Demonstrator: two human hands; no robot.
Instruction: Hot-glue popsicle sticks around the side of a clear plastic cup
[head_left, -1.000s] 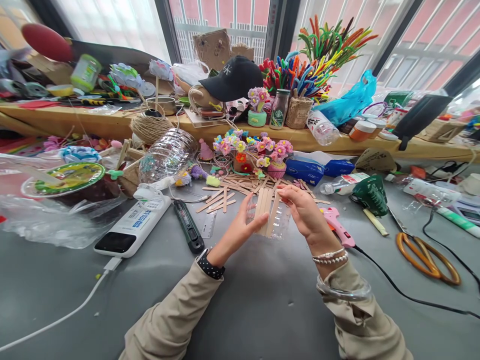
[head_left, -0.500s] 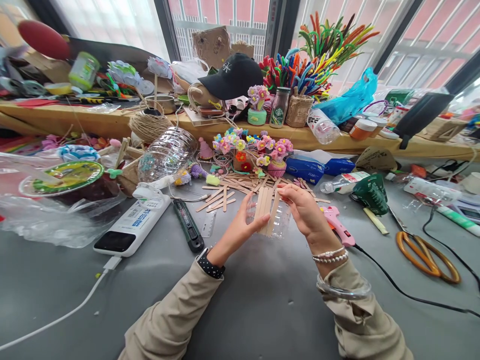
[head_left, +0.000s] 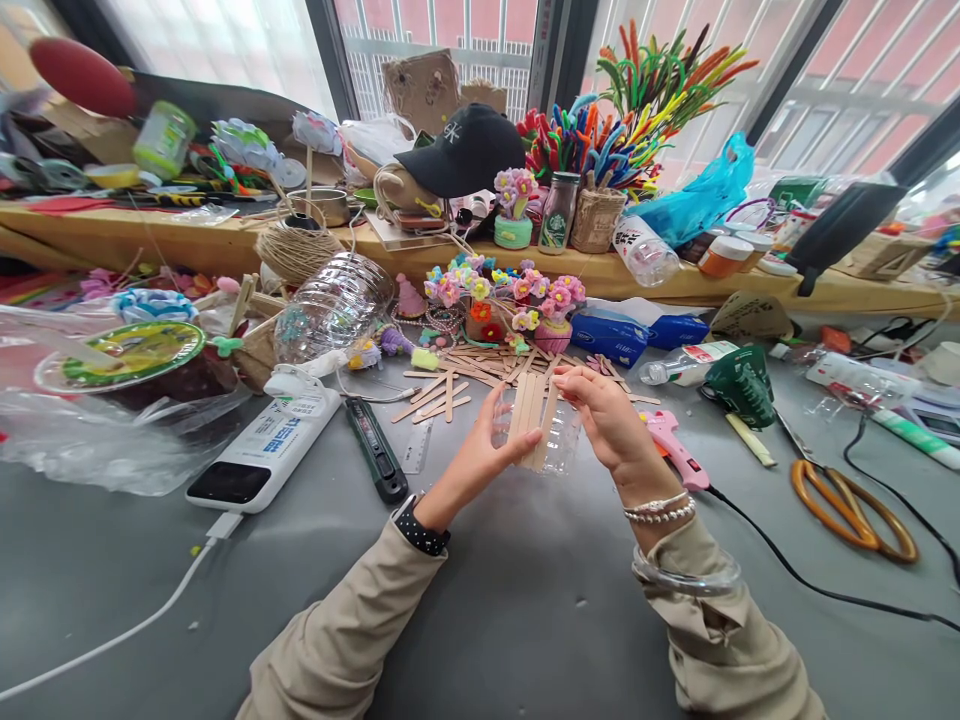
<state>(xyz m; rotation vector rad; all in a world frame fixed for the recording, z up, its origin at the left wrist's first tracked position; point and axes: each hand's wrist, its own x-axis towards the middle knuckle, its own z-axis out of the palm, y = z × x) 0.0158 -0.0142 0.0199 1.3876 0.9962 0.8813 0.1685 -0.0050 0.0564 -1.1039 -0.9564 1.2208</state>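
Note:
My left hand [head_left: 484, 445] is closed round the left side of a clear plastic container [head_left: 562, 445], its thumb lying across the front. Several flat wooden craft sticks [head_left: 526, 405] stand side by side against the container's near face. Between the thumb and fingers of my right hand [head_left: 596, 405] is the top of one more craft stick [head_left: 550, 415]. That stick leans a little, close to the right edge of the row. Behind the container, a loose pile of craft sticks [head_left: 487, 365] lies on the grey table.
To the right are a pink glue gun [head_left: 675, 450] with a black cord and brown-handled scissors [head_left: 855, 510]. On the left lie a green-black cutter [head_left: 376, 452], a clear ruler [head_left: 418, 447] and a white power bank [head_left: 266, 450]. Flower crafts [head_left: 487, 290] stand behind the pile.
The craft stick in my right hand has shifted slightly left, nearer the row on the container. My left hand keeps its place.

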